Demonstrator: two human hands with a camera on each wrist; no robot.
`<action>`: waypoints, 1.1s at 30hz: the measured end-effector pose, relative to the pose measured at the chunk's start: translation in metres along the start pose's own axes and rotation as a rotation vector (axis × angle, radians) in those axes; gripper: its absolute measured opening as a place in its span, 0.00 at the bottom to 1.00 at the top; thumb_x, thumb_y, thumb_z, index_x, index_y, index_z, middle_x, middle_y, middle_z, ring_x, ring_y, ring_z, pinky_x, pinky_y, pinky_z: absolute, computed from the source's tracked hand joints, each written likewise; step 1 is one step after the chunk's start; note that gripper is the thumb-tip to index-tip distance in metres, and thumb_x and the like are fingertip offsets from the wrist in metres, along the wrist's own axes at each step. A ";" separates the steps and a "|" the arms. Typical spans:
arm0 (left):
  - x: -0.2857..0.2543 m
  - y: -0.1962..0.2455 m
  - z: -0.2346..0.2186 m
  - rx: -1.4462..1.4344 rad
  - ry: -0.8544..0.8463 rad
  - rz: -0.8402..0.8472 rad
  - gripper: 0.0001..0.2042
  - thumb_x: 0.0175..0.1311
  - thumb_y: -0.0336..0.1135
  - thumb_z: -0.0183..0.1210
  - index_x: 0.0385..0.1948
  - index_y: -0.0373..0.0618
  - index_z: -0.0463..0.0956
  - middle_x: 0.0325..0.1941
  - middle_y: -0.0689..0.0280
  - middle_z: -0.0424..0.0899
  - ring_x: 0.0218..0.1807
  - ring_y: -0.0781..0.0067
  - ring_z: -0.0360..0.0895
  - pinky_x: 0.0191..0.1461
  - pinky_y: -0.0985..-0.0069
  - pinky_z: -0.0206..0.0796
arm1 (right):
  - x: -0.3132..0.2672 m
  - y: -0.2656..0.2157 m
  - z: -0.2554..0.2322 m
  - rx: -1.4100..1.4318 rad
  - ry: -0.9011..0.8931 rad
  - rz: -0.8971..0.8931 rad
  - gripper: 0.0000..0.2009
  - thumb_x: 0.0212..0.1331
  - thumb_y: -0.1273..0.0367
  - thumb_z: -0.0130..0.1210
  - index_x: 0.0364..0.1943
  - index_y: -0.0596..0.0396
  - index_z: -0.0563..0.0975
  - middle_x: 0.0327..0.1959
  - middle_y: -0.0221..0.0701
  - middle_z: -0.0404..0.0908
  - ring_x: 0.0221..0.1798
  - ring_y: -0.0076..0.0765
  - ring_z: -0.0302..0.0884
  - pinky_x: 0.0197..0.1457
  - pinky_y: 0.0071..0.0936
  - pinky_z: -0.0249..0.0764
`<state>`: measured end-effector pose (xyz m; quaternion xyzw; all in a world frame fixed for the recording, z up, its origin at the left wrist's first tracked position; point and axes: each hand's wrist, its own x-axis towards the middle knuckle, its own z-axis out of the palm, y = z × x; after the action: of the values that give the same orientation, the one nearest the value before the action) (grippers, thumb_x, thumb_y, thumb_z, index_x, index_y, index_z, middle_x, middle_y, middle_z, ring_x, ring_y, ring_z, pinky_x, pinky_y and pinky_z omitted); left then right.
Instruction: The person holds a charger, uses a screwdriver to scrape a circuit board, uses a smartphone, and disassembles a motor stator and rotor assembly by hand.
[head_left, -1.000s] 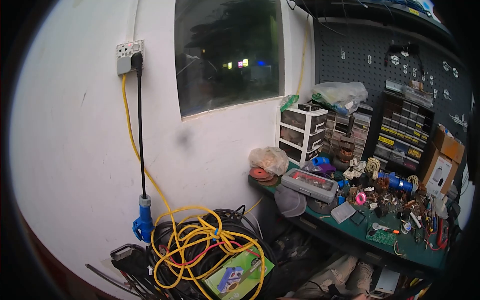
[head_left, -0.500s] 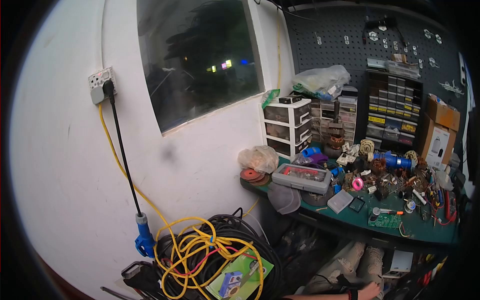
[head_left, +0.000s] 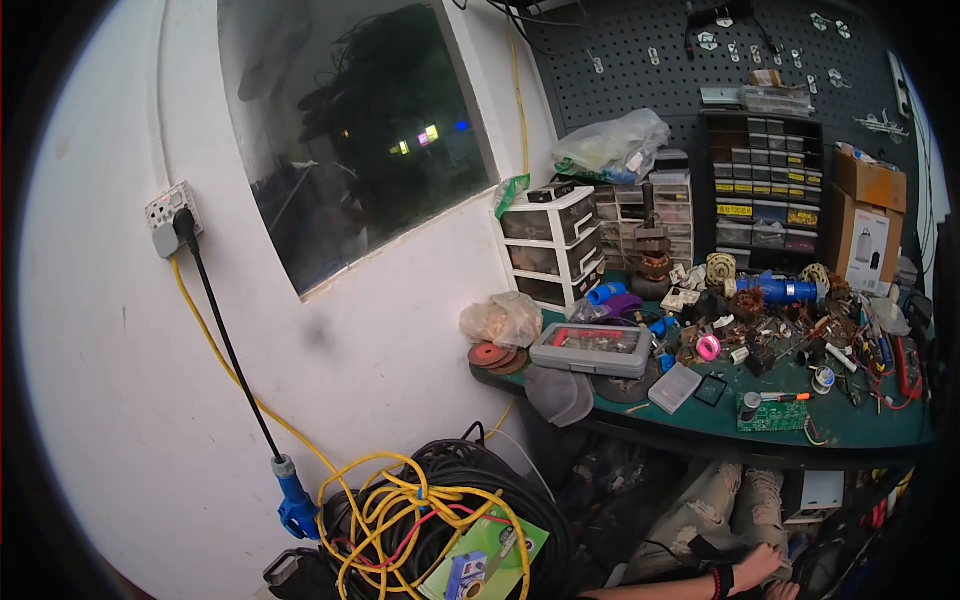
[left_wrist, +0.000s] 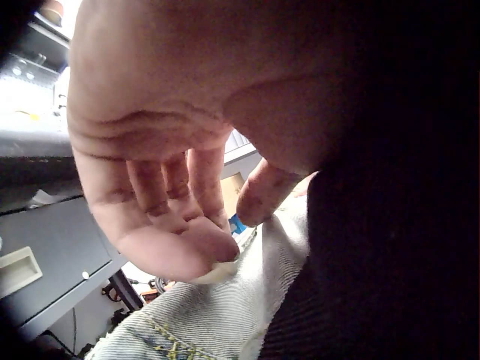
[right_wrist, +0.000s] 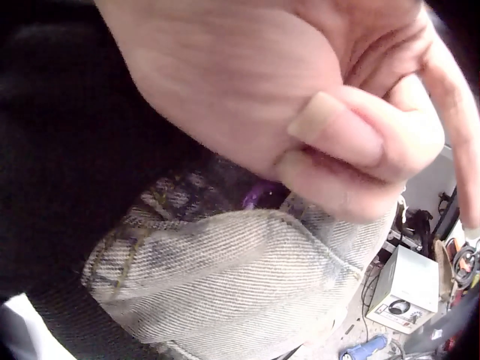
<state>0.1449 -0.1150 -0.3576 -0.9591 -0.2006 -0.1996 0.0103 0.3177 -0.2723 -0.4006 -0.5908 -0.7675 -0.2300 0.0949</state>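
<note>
My left hand, with a dark band round its wrist, is low in the head view over faded, ripped jeans. In the left wrist view its fingers bend loosely above the denim, the thumb apart from them, and nothing shows in between. Only part of my right hand shows beside it, at the frame's bottom edge. The right wrist view has that hand's bent fingers close over the jeans, one finger extended at the side, with no held object showing.
A green-topped workbench bears a grey case, a green circuit board and piled parts. Coiled yellow cable lies over black hose at lower left. A black cord with a blue connector hangs from the wall socket.
The head view has swung, so the wall and bench sit further left. My left forearm and hand came into view at the bottom, then part of the right hand.
</note>
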 end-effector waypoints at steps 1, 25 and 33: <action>-0.001 0.002 0.001 0.051 0.048 0.020 0.13 0.59 0.32 0.50 0.44 0.40 0.75 0.42 0.61 0.74 0.46 0.67 0.69 0.48 0.72 0.54 | 0.038 -0.015 -0.042 -0.017 0.040 -0.012 0.17 0.62 0.68 0.47 0.15 0.55 0.75 0.10 0.36 0.66 0.12 0.40 0.64 0.19 0.36 0.65; -0.009 0.020 -0.067 -0.458 0.020 0.055 0.21 0.54 0.34 0.55 0.50 0.34 0.72 0.60 0.48 0.70 0.63 0.53 0.65 0.62 0.63 0.56 | 0.116 -0.061 -0.182 -0.060 -0.226 0.430 0.20 0.48 0.55 0.57 0.46 0.43 0.82 0.49 0.31 0.80 0.56 0.44 0.70 0.64 0.52 0.57; -0.004 -0.008 -0.106 -0.708 -0.196 0.101 0.33 0.34 0.39 0.63 0.50 0.36 0.72 0.62 0.48 0.66 0.67 0.47 0.60 0.67 0.58 0.55 | 0.146 -0.075 -0.241 0.125 0.155 0.150 0.11 0.52 0.64 0.58 0.39 0.48 0.81 0.45 0.32 0.80 0.48 0.44 0.73 0.54 0.47 0.67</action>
<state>0.0980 -0.1197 -0.2623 -0.9265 -0.0718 -0.1631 -0.3315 0.1747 -0.2730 -0.1469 -0.6201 -0.7242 -0.2191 0.2075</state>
